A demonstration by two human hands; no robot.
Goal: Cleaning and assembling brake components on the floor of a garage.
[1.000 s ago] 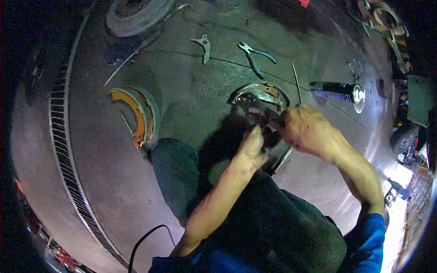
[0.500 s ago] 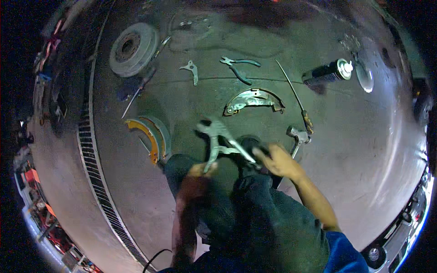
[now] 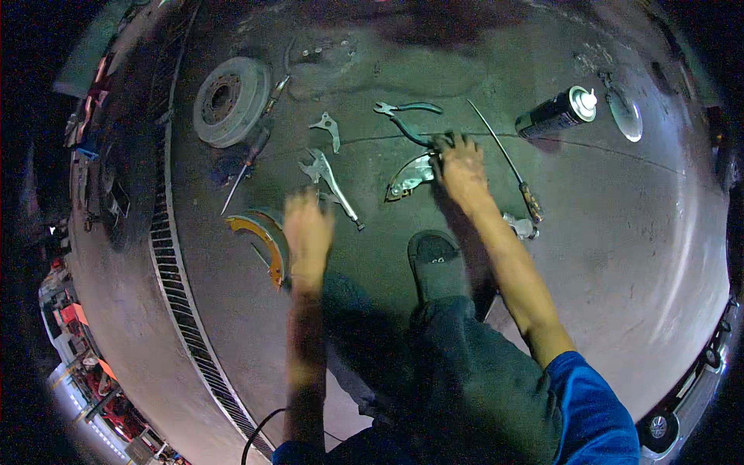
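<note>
My right hand (image 3: 463, 172) reaches over a curved metal brake shoe (image 3: 409, 178), its fingers curled around the far edge; hand and forearm hide the shoe's right part. My left hand (image 3: 306, 227), smeared by motion, is beside the locking pliers (image 3: 335, 187), which lie on the floor with their jaws pointing away. Whether it touches their lower handle cannot be made out. Just left of that hand sit brake shoes, one with an orange-yellow face (image 3: 263, 242). Beyond my right hand lie cutting pliers (image 3: 407, 116) with dark handles, spread apart.
A round brake drum (image 3: 231, 101) and a screwdriver (image 3: 248, 167) are at far left. A small metal lever (image 3: 331, 130) lies near the middle. Rightward are a long screwdriver (image 3: 515, 172), a hammer (image 3: 521, 225) and a spray can (image 3: 559, 113). A floor grate (image 3: 178, 294) runs along the left.
The locking pliers, held by my left hand earlier, now rest on the floor farther forward. My right hand has moved from near my knee forward onto the brake shoe.
</note>
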